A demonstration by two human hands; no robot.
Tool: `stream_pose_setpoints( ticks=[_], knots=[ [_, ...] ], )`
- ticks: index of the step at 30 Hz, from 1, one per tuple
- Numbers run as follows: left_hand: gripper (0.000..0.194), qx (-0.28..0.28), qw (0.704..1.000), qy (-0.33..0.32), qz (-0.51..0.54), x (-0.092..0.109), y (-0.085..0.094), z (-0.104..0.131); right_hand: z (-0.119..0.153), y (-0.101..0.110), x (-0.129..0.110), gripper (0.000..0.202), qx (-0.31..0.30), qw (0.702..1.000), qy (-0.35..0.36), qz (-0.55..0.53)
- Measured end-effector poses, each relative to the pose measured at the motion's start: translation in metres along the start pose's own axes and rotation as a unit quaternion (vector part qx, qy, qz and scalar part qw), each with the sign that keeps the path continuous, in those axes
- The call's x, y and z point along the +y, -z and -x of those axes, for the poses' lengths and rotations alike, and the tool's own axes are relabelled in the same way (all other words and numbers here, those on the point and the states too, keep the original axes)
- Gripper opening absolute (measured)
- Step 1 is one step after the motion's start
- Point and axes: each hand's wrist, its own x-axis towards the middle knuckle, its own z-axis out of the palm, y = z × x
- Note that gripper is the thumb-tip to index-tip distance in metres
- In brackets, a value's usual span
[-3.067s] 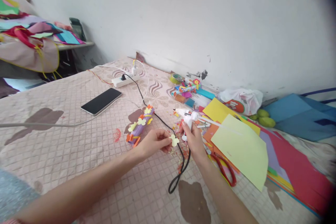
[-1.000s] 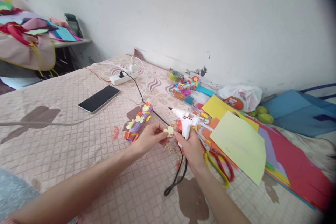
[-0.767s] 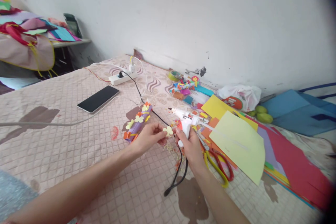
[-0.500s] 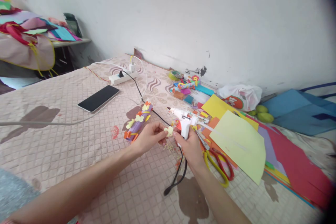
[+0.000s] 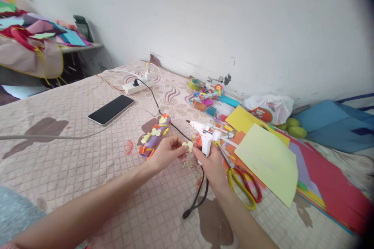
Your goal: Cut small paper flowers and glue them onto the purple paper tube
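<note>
Between thumb and fingers, my left hand (image 5: 169, 151) pinches a small pale yellow paper flower (image 5: 188, 146). My right hand (image 5: 212, 162) is wrapped round the handle of a white hot glue gun (image 5: 206, 134), whose dark nozzle points up and to the left. The thumb tip of that hand is close to the flower's right edge; I cannot tell if it touches. Just beyond my left hand lies a purple paper tube (image 5: 157, 134) with yellow and orange paper flowers on it. The gun's black cord hangs below and loops on the cover.
Scissors with yellow and red handles (image 5: 244, 186) lie right of my right hand, beside coloured paper sheets (image 5: 267, 159). A phone (image 5: 111, 109) and a white power strip (image 5: 138, 86) are at the back left. A white plastic bag (image 5: 270, 107) rests against the wall.
Both hands keep their holds on the flower and the glue gun, with hardly any movement. The whole view has shifted very slightly.
</note>
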Motion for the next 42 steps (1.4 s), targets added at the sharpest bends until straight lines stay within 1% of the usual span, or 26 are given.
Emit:
stream_pose_setpoints(
  ticks=[4, 9, 11, 13, 15, 20, 26, 30, 33, 36, 37, 39, 42],
  knots=[
    [0.030, 0.004, 1.000, 0.000, -0.002, 0.004, 0.000, 0.001, 0.000, -0.001, 0.001, 0.018, 0.001, 1.000, -0.003, 0.001],
    [0.046, -0.007, 0.999, 0.009, 0.053, 0.008, 0.001, 0.002, -0.001, -0.001, 0.004, 0.020, -0.002, 1.000, -0.014, -0.015],
    [0.049, -0.007, 0.998, 0.007, 0.062, 0.009, 0.002, 0.002, -0.001, -0.001, 0.004, 0.020, -0.003, 1.000, -0.016, -0.017],
    [0.046, -0.006, 0.999, 0.007, 0.049, 0.008, 0.001, 0.002, -0.001, -0.001, 0.003, 0.020, 0.000, 1.000, -0.021, -0.017],
    [0.038, -0.006, 1.000, 0.005, 0.018, 0.007, 0.001, 0.001, -0.001, -0.001, 0.002, 0.021, 0.002, 0.999, -0.027, -0.017],
    [0.026, -0.003, 0.999, -0.019, -0.041, 0.002, 0.002, 0.001, 0.000, -0.001, 0.001, 0.020, 0.003, 1.000, -0.011, -0.023],
    [0.019, 0.034, 0.989, -0.110, -0.092, 0.007, 0.006, 0.001, -0.001, 0.005, 0.003, 0.029, -0.004, 0.996, -0.036, -0.086],
    [0.014, 0.045, 0.979, -0.150, -0.132, 0.014, 0.015, 0.004, -0.003, 0.007, 0.006, 0.030, 0.000, 0.996, -0.032, -0.087],
    [0.009, 0.075, 0.954, -0.196, -0.215, 0.021, 0.027, 0.010, -0.004, 0.008, 0.008, 0.030, -0.015, 0.995, -0.042, -0.092],
    [0.004, 0.101, 0.911, -0.258, -0.304, 0.028, 0.042, 0.017, -0.005, 0.011, 0.005, 0.030, -0.037, 0.994, -0.034, -0.093],
    [0.003, 0.108, 0.894, -0.291, -0.323, 0.031, 0.047, 0.019, -0.006, 0.012, 0.003, 0.031, -0.048, 0.994, -0.025, -0.093],
    [0.006, 0.101, 0.854, -0.365, -0.357, 0.034, 0.057, 0.022, -0.006, 0.017, 0.000, 0.034, -0.077, 0.992, -0.015, -0.102],
    [0.014, 0.088, 0.782, -0.472, -0.398, 0.037, 0.068, 0.025, -0.003, 0.024, -0.004, 0.035, -0.131, 0.979, -0.026, -0.152]
  ],
)
